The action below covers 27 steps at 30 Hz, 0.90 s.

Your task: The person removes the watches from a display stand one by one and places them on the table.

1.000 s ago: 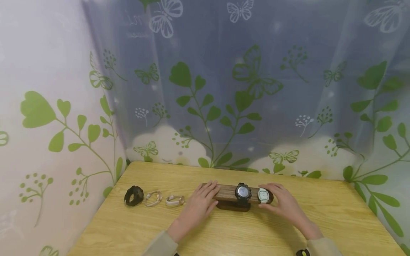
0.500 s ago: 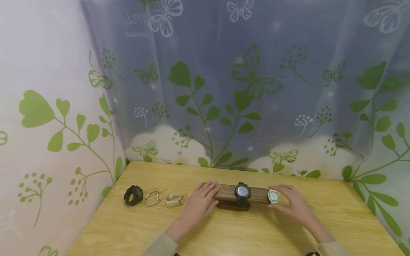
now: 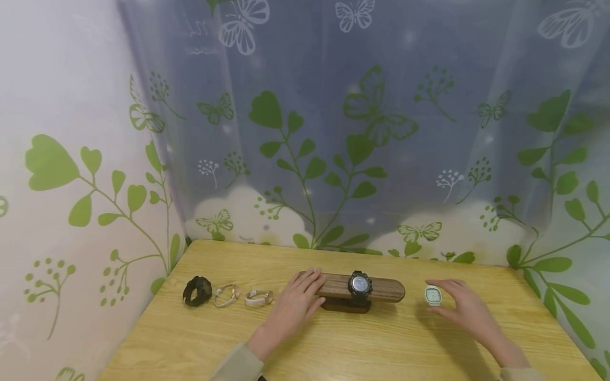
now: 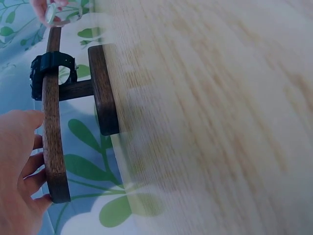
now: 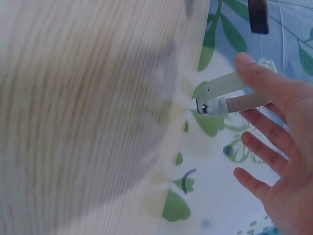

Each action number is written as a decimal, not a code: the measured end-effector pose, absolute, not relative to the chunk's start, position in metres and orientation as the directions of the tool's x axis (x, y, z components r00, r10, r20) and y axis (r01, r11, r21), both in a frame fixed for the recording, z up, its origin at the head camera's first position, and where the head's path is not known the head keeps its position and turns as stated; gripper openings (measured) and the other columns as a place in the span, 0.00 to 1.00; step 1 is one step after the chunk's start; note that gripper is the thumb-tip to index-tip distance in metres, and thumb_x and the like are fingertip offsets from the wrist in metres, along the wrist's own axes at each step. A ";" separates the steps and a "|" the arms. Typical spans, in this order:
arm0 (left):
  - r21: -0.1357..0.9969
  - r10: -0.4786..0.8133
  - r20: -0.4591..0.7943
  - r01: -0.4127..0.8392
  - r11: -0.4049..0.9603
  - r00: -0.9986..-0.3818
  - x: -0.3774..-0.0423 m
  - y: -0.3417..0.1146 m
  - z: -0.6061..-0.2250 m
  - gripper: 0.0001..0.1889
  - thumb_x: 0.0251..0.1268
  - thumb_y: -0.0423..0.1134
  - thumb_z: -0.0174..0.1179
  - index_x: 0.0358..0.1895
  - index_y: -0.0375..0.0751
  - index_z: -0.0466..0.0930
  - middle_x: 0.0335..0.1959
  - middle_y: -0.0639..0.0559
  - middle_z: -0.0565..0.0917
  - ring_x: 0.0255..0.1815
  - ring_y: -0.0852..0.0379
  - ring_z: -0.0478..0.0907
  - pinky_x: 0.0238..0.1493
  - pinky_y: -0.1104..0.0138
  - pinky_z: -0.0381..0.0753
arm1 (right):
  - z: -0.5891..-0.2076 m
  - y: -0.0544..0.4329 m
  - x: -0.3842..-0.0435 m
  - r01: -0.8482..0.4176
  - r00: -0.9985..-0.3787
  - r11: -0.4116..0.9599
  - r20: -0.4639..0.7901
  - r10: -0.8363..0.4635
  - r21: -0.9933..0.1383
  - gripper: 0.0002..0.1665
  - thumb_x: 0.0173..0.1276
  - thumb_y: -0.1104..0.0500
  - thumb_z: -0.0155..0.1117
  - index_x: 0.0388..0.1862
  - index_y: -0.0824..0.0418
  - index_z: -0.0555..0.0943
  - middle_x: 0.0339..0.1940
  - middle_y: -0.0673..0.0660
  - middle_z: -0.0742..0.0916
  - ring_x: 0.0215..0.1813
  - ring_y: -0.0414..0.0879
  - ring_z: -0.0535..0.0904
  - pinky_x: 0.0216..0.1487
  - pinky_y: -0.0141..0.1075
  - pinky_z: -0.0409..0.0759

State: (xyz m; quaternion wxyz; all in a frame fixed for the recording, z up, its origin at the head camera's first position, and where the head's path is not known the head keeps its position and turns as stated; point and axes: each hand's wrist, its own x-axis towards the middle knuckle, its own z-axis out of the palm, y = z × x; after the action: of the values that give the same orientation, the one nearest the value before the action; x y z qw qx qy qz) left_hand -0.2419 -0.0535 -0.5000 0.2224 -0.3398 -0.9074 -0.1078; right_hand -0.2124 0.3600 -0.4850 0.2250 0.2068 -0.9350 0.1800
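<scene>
A dark wooden watch stand [image 3: 388, 290] stands on the table, its bar raised above a base [image 4: 104, 93]. My left hand [image 3: 297, 299] grips the bar's left end, thumb at the near side and fingers across to the far side. Strapped round the bar is a black watch [image 3: 360, 284] with a round face. Off the bar's right end, my right hand [image 3: 469, 312] pinches a pale green watch [image 3: 433, 295] with a squarish face between thumb and fingers. In the right wrist view its buckled strap [image 5: 220, 85] forms a closed loop, and the other fingers spread below.
Left of the stand, a black watch [image 3: 197, 291], a thin rose-gold watch [image 3: 226, 296] and a white-strapped watch [image 3: 259, 298] lie in a row on the wooden table [image 3: 362, 349]. A curtain [image 3: 324, 159] with leaves and butterflies hangs behind the table.
My right hand has drawn the pale green watch rightward off the end of the bar and away from it. The left hand has stayed on the bar.
</scene>
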 end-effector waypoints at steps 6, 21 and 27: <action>0.044 0.567 0.483 0.665 0.746 -0.667 -0.242 -0.053 -0.500 0.27 0.76 0.50 0.57 0.71 0.41 0.73 0.73 0.45 0.72 0.74 0.47 0.69 0.77 0.52 0.63 | -0.486 0.375 -0.207 -0.417 -0.861 0.882 0.407 -0.306 -0.221 0.36 0.46 0.60 0.85 0.57 0.62 0.83 0.50 0.63 0.87 0.53 0.66 0.80 0.49 0.65 0.81; 0.051 0.560 0.490 0.664 0.746 -0.668 -0.243 -0.053 -0.501 0.26 0.76 0.50 0.57 0.71 0.41 0.73 0.73 0.45 0.72 0.74 0.47 0.69 0.77 0.52 0.63 | -0.495 0.385 -0.210 -0.375 -0.906 0.915 0.266 -0.328 -0.149 0.37 0.41 0.58 0.87 0.54 0.59 0.85 0.48 0.59 0.86 0.50 0.63 0.81 0.44 0.60 0.83; 0.051 0.561 0.478 0.659 0.751 -0.676 -0.242 -0.053 -0.501 0.27 0.77 0.50 0.57 0.71 0.42 0.73 0.73 0.45 0.72 0.74 0.48 0.69 0.77 0.53 0.63 | -0.499 0.379 -0.213 -0.378 -0.916 0.904 0.225 -0.333 -0.199 0.35 0.44 0.55 0.86 0.54 0.59 0.85 0.47 0.57 0.85 0.46 0.58 0.82 0.41 0.53 0.85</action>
State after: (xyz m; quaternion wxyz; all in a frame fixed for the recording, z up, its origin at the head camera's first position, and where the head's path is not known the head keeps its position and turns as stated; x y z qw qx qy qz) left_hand -0.2422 -0.0528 -0.5005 0.2223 -0.3355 -0.9088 -0.1099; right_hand -0.2126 0.3790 -0.4990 0.0932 0.1831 -0.9713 0.1200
